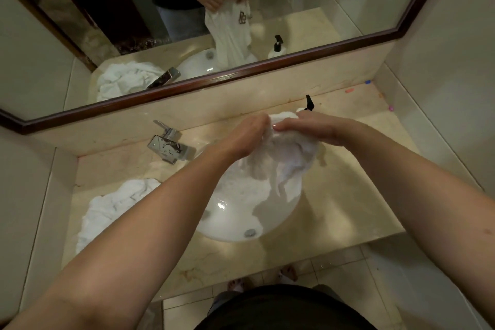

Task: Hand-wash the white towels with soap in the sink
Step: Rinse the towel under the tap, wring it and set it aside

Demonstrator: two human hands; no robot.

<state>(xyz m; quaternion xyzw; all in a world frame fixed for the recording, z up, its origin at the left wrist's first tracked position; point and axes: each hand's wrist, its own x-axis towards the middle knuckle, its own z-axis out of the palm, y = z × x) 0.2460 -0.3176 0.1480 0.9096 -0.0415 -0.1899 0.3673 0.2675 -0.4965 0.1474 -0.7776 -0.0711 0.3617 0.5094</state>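
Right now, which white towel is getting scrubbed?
The towel held up over the sink, gripped by the left hand and right hand. The other towel lies crumpled on the counter to the left, untouched.

A chrome faucet [168,145] sits on the beige marble counter [345,195] below a dark-framed mirror [267,67].

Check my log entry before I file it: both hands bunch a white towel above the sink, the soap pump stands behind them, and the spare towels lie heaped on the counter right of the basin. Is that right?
One detail is wrong: the spare towels lie left of the sink, by the faucet. The head view shows it. The rest holds: left hand and right hand bunch the white towel, soap pump behind.
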